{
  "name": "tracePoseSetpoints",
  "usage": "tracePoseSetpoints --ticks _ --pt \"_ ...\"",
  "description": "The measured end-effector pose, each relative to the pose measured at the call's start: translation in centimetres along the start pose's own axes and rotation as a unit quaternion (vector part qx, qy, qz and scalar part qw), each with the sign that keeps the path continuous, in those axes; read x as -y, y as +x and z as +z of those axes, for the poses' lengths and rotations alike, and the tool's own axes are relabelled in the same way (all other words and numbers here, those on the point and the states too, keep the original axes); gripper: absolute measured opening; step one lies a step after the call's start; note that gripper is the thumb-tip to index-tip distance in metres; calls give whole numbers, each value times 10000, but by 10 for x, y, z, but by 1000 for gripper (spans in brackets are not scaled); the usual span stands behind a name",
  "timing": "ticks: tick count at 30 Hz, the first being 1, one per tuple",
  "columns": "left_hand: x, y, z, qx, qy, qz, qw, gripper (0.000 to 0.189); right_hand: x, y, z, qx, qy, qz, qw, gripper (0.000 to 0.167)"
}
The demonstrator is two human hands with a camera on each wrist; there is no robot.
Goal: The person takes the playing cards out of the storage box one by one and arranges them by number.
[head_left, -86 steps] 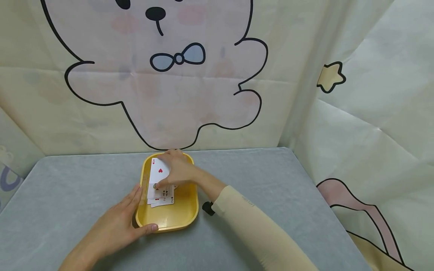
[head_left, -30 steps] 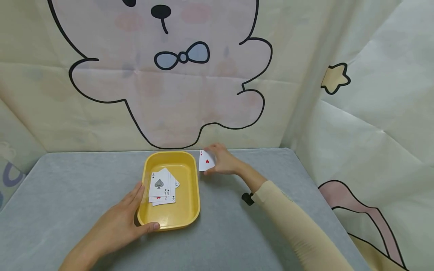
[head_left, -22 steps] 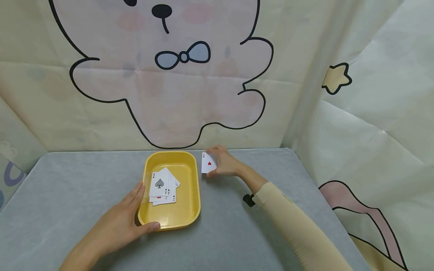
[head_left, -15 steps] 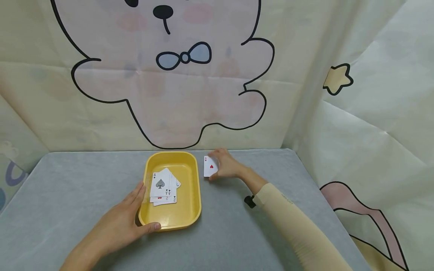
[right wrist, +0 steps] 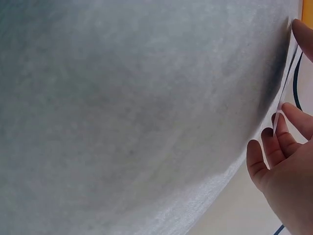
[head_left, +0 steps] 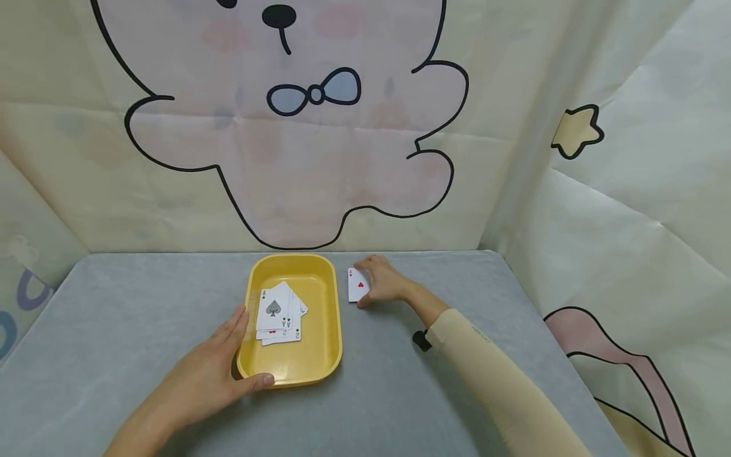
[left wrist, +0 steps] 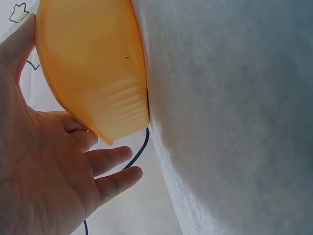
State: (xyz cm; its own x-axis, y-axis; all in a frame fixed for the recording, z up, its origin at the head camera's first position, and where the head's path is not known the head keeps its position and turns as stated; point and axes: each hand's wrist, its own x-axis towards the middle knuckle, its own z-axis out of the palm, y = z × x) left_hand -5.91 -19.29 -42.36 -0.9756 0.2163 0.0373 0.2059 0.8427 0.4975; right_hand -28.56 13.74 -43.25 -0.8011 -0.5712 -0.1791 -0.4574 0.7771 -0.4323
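The ace of hearts (head_left: 358, 285) is just right of the yellow tray (head_left: 321, 346), pinched between the right hand (head_left: 384, 281)'s thumb and fingers. Inside the tray lies a card pile (head_left: 296, 322), ace of spades (head_left: 273, 309) uppermost; the left hand (head_left: 209, 368) grips the tray's near left corner between thumb and fingers. Beneath the tray is a grey table (head_left: 377, 387).

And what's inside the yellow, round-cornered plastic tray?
Overlapping white rectangular playing cards, the ace of spades uppermost. Lower cards show only edges or corners; covered faces and count can't be seen.
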Motion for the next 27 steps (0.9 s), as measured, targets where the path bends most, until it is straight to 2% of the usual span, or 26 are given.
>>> tracePoseSetpoints --ticks 15,27 --pt "1 0 -1 -22 21 18 10000 123 -4 4 2 93 -78 61 9999 82" --pt "0 0 -1 -37 5 18 10000 122 -6 2 -4 140 176 89 9997 86"
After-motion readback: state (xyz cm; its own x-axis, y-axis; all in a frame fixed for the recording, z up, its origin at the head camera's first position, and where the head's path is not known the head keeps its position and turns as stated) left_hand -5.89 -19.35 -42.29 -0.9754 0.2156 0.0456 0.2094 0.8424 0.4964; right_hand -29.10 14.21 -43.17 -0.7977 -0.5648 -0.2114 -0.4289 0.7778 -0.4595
